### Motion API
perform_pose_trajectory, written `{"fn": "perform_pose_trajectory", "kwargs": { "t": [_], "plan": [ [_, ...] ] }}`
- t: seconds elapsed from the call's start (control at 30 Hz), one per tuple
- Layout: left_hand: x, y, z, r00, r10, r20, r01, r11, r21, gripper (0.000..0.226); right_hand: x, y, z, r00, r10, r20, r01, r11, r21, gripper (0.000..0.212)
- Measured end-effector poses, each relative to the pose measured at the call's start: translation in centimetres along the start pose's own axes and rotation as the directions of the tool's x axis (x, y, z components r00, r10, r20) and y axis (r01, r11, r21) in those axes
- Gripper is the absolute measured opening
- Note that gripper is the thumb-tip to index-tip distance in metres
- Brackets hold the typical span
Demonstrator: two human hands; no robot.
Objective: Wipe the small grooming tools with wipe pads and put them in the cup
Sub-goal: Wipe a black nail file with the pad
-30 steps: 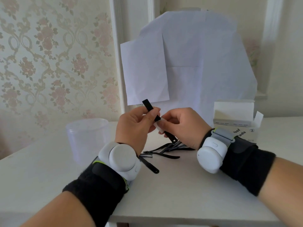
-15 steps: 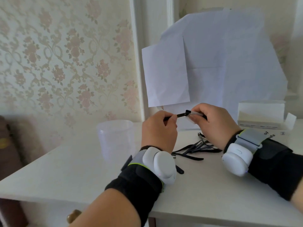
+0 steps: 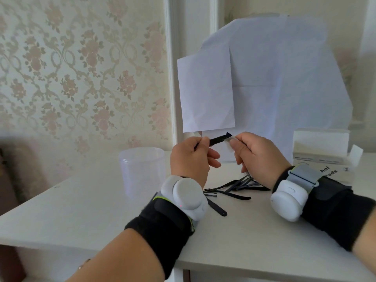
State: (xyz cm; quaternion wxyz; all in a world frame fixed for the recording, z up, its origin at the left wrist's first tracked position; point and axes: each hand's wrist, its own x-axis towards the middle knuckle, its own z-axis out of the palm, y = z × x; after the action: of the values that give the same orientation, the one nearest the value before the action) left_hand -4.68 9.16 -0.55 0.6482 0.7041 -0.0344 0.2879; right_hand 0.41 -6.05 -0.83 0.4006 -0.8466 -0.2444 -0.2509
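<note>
— While both hands were raised above the table (image 3: 254, 241), what did the left hand (image 3: 190, 159) have?

— Its thumb and fingers pinched one end of a tool (image 3: 218, 139), a thin, flat black strip, held nearly level with the far end tipped slightly up.

— And the right hand (image 3: 258, 155)?

— Its thumb and fingers were pinched on a small white pad (image 3: 228, 140), pressed round the tool's right tip. A short bit of the strip showed bare between the two hands.

— Where were the other tools?

— A loose pile (image 3: 234, 188) of similar dark, slender strips lay on the table below the right hand, some crossing each other. One more strip (image 3: 216, 208) lay a little apart, beside the left wrist, with a rounded end.

— The cup?

— The cup (image 3: 142, 169) stood upright left of the left hand, clear plastic, wide-mouthed. I could not tell whether anything was in it.

— Anything else?

— A white box (image 3: 323, 153), flap open, sat at the right; its lettering was partly hidden by the right wrist.
</note>
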Motion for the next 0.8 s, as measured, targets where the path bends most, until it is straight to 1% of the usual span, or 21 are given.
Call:
{"fn": "perform_pose_trajectory", "kwargs": {
  "t": [0.1,0.23,0.3,0.37,0.47,0.57,0.63,0.7,0.8],
  "plan": [
    [0.3,0.0,0.0,0.994,-0.102,0.036,0.107,0.983,-0.147,0.022,-0.1,0.0,0.3,0.999,0.035,0.037,-0.037,0.999,0.039,0.032],
    [0.4,0.0,-0.1,0.98,-0.182,0.085,0.198,0.941,-0.274,0.023,-0.1,-0.3,0.6,0.999,0.027,-0.02,-0.024,0.994,0.102,0.03],
    [0.3,0.1,0.1,0.966,-0.217,0.143,0.252,0.918,-0.307,0.026,-0.1,-0.2,0.6,0.998,0.028,-0.053,-0.021,0.993,0.118,0.029],
    [0.1,0.2,0.3,0.941,-0.248,0.232,0.314,0.894,-0.319,0.028,-0.1,-0.1,0.5,0.996,0.044,-0.077,-0.032,0.988,0.152,0.029],
    [-0.3,0.3,0.6,0.909,-0.243,0.338,0.334,0.91,-0.246,0.027,0.0,0.0,0.6,0.993,0.07,-0.093,-0.05,0.978,0.203,0.03],
    [-0.6,0.4,0.9,0.889,-0.241,0.39,0.312,0.941,-0.131,0.025,0.1,0.2,0.6,0.991,0.109,-0.071,-0.082,0.946,0.313,0.032],
    [-0.6,0.3,1.0,0.883,-0.238,0.404,0.296,0.951,-0.087,0.024,0.1,0.4,0.5,0.991,0.127,-0.04,-0.099,0.904,0.415,0.035],
    [-0.5,0.2,1.0,0.893,-0.215,0.395,0.259,0.964,-0.06,0.021,0.0,0.4,0.5,0.991,0.13,-0.016,-0.106,0.866,0.489,0.037],
    [-0.5,-0.2,0.9,0.906,-0.182,0.381,0.206,0.978,-0.024,0.019,0.1,0.2,0.6,0.983,0.177,0.056,-0.172,0.753,0.635,0.034]
  ]
}}
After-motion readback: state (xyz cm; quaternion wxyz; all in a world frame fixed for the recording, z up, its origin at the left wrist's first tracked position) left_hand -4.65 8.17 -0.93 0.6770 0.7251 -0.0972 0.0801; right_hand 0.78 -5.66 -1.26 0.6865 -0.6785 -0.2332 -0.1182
